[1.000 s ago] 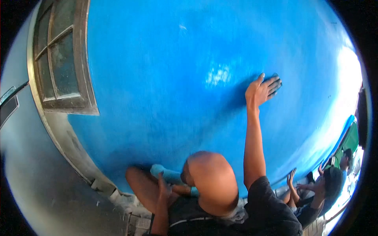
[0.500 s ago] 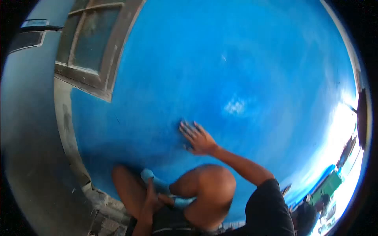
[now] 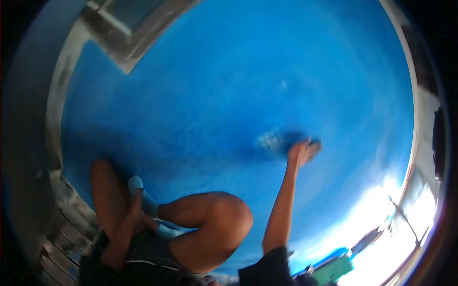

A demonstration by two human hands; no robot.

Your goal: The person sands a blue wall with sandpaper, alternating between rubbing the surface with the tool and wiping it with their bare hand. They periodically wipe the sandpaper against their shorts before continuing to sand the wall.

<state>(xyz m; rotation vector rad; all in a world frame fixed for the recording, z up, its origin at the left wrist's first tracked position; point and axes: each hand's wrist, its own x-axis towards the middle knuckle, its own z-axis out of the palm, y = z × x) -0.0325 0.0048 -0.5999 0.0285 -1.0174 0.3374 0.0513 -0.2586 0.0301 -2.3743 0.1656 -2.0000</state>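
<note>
A broad blue wall (image 3: 205, 109) fills most of the view. My right hand (image 3: 301, 151) lies against it with fingers stretched out, beside a pale whitish patch (image 3: 270, 140). Dark patches show at the fingertips; motion blur leaves me unable to tell whether they are stain, shadow or a thin pad. Low on the left, my left hand (image 3: 136, 209) is closed round my foot, which wears a light blue sock (image 3: 135, 182). My bent legs (image 3: 210, 212) are folded close to the wall.
A weathered window frame (image 3: 128, 59) juts in at the upper left. Broken rubble and planks (image 3: 71, 229) lie at the lower left. A green container (image 3: 332, 270) stands at the lower right beside strong daylight. A pale border (image 3: 414, 105) edges the wall on the right.
My right hand has swept rightward across the wall, past the pale patch. The view has tilted and shifted, so less of the window shows. My left hand stays at the foot.
</note>
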